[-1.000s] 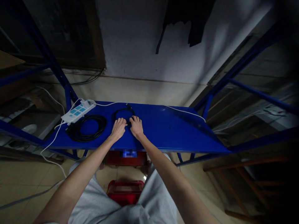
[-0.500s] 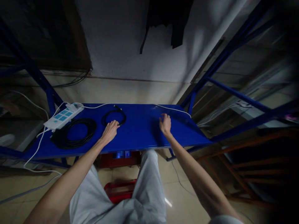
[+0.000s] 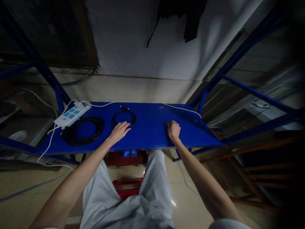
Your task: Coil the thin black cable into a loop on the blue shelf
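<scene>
My left hand [image 3: 119, 131] lies flat on the blue shelf [image 3: 147, 133] with fingers stretched out, its fingertips at the near edge of a small black cable coil [image 3: 124, 116]. My right hand [image 3: 173, 129] rests on the shelf further right, fingers curled under, with nothing visible in it. A bigger black cable coil [image 3: 82, 130] lies left of my left hand. A white power strip [image 3: 72, 114] with teal sockets sits at the shelf's far left corner.
A thin white cord [image 3: 181, 108] runs along the shelf's back edge. Blue rack uprights [image 3: 58, 92] stand at both ends. A red box [image 3: 127, 187] sits on the tiled floor under the shelf. A wooden frame [image 3: 250, 178] lies at the right.
My right hand left the small coil, swung right, then drew back towards the front edge and curled. My left hand stayed by the small coil and flattened. The view shifted slightly.
</scene>
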Demonstrator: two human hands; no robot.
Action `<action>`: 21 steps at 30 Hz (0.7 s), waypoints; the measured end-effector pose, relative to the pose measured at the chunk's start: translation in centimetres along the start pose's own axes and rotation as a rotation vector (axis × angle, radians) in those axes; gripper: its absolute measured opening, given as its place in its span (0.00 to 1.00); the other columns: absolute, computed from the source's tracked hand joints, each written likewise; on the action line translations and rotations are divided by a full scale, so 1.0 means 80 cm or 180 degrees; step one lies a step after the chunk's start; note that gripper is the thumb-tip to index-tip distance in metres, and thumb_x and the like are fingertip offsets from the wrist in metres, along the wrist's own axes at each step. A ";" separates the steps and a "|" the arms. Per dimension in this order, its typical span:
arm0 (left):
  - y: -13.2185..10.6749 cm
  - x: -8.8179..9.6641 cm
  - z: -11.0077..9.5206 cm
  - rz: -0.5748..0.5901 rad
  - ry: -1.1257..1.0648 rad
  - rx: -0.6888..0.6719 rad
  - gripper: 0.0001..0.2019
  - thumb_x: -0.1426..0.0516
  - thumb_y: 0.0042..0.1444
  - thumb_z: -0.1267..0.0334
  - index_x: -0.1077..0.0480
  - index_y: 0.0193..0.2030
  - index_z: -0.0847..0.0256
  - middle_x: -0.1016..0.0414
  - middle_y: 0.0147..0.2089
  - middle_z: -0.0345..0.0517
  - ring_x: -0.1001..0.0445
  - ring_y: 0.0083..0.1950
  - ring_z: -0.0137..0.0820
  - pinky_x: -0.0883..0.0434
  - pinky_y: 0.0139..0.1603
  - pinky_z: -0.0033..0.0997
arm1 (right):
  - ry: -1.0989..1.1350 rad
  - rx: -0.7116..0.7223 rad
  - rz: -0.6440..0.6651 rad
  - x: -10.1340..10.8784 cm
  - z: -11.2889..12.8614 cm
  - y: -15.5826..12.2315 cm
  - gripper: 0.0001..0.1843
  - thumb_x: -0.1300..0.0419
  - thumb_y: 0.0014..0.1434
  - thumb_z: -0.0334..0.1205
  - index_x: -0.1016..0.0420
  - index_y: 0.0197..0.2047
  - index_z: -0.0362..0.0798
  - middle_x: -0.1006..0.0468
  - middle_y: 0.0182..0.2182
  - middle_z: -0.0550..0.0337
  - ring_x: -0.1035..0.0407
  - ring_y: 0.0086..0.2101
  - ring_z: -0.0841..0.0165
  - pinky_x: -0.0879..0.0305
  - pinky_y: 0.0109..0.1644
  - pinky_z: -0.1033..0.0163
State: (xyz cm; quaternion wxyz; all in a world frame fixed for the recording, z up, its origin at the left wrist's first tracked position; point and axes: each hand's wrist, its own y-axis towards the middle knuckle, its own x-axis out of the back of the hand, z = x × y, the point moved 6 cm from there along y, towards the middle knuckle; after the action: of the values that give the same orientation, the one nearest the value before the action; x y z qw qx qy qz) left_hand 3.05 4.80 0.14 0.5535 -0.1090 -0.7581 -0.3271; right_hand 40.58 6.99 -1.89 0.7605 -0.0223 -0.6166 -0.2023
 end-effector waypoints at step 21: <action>-0.003 0.007 -0.009 0.0094 0.0238 0.0258 0.16 0.54 0.73 0.52 0.33 0.45 0.62 0.25 0.44 0.51 0.27 0.47 0.39 0.34 0.51 0.39 | -0.0240 0.0205 0.0076 -0.005 0.003 0.006 0.17 0.55 0.73 0.42 0.30 0.48 0.41 0.26 0.48 0.39 0.33 0.49 0.51 0.43 0.46 0.54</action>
State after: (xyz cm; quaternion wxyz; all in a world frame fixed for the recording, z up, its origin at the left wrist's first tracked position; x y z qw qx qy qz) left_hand 3.25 4.05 0.68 0.5902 -0.0854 -0.7478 -0.2918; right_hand 40.46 7.61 -2.07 0.7394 -0.0128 -0.6508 -0.1723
